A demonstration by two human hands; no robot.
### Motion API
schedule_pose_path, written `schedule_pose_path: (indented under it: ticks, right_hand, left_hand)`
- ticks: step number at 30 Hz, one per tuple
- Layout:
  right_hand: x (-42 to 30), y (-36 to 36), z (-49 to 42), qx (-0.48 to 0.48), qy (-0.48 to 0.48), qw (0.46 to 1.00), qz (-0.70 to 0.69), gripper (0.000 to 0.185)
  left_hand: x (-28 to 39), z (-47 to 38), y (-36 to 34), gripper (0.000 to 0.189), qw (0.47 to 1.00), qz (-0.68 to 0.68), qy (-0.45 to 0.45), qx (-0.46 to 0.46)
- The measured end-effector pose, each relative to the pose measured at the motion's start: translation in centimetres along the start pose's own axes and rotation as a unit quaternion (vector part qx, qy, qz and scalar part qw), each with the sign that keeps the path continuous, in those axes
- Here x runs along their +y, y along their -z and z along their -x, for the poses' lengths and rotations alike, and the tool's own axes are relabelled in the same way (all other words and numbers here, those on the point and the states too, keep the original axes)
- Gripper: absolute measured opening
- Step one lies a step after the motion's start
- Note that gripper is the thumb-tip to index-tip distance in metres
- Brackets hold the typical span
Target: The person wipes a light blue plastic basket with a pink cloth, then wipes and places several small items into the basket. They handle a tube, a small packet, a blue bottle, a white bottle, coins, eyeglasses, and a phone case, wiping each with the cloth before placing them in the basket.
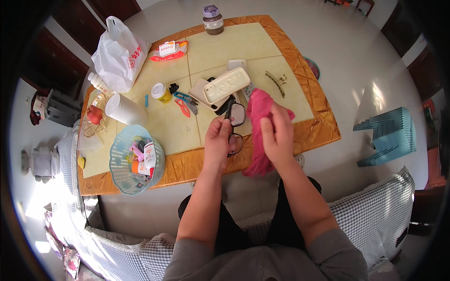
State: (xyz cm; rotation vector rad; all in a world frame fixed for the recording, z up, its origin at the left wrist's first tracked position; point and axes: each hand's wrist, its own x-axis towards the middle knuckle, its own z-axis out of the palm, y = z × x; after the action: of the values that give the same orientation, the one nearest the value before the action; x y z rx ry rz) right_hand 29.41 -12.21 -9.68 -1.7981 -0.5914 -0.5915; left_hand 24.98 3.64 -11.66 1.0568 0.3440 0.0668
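My left hand [218, 138] grips a pair of black-framed eyeglasses [236, 114] by the frame, with the lenses one above the other. Beside them, my right hand [279, 131] holds a crumpled pink cloth [258, 140], which hangs down past the table edge. The cloth and the glasses are apart. Just beyond the glasses lie several stacked phone cases, a cream one [226, 84] with a heart pattern on top. Left of these are blue-handled thread snips [184, 96] and an orange-handled tool [183, 108]. A claw hair clip [277, 82] rests to the right.
On the tile-topped table [242, 42] stand a blue plastic basket [121, 168] of small items, a paper roll [123, 109], a yellow tub [161, 93], a white plastic bag [116, 56], a wipes pack [168, 51] and a drink bottle [213, 21]. Blue stacked stools [390, 137] stand right.
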Motion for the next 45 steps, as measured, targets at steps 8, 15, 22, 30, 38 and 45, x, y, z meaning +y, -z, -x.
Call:
schedule_pose_path:
  ticks: [8,15,22,30,38,45]
  right_hand:
    - [-1.4,-2.4,1.8,-0.162,0.072,0.984,0.015,0.029]
    - [-1.4,-2.3,2.1,-0.187,0.106,0.974,-0.077,0.022]
    - [-1.7,-2.1,2.1,-0.144,0.107,0.983,-0.035,0.017]
    - [0.8,-1.0,0.3,-0.004,0.013,0.998,0.065,0.021]
    - [4.3,0.4,0.9,0.090,-0.316,0.921,-0.209,0.023]
    - [5.6,1.9,-0.5,0.206,-0.328,0.876,-0.286,0.026]
  left_hand:
    - [-0.5,-0.2,0.0,0.022,0.994,0.070,0.047,0.065]
    - [0.1,0.0,-0.1,0.020,0.976,0.188,0.031,0.102]
    - [0.0,-0.1,-0.4,0.019,0.965,0.243,0.093,0.037]
    - [0.5,0.4,0.2,0.017,0.950,0.235,0.171,-0.114]
    - [7.3,3.1,3.0,0.018,0.990,0.123,-0.048,-0.052]
    - [11.8,5.7,11.3,0.041,0.868,-0.148,-0.359,0.309]
